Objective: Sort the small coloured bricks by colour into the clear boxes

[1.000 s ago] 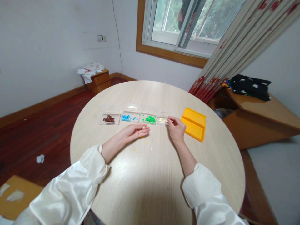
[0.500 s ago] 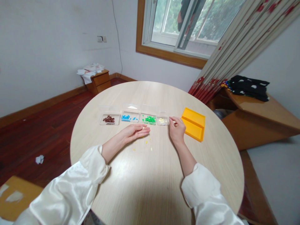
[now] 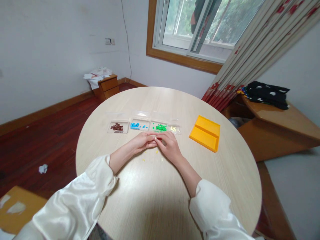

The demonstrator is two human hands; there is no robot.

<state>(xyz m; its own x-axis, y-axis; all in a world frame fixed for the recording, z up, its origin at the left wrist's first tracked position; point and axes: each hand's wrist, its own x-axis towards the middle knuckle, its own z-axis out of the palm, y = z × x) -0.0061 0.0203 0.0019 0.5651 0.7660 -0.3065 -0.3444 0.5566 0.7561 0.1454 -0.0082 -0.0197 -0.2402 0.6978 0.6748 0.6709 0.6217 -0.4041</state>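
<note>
My left hand [image 3: 143, 141] lies palm up over the table, its fingers stretched out and partly covered. Over those fingers bends my right hand [image 3: 169, 145], its thumb and fingertips pinched together at a tiny pale piece [image 3: 155, 138]. Whether that piece rests on the left fingers too, I cannot tell. Just beyond the hands stand clear boxes with lids raised: one of brown pieces [image 3: 117, 127], one of blue pieces [image 3: 135, 125], one of green pieces [image 3: 160, 127] and one of pale yellow pieces [image 3: 173, 128]. Nearer me lie several loose yellow bits [image 3: 156, 152].
A yellow two-compartment tray [image 3: 205, 133] rests on the right of the round wooden table [image 3: 155, 200]. Past the table's right edge is a tilted wooden cabinet [image 3: 280, 130] with dark cloth [image 3: 267, 94] on it. A curtain [image 3: 235, 50] hangs by the window.
My right hand has moved left from beside the pale yellow pieces' box to the fingers of my left hand. The left hand has stayed nearly in place.
</note>
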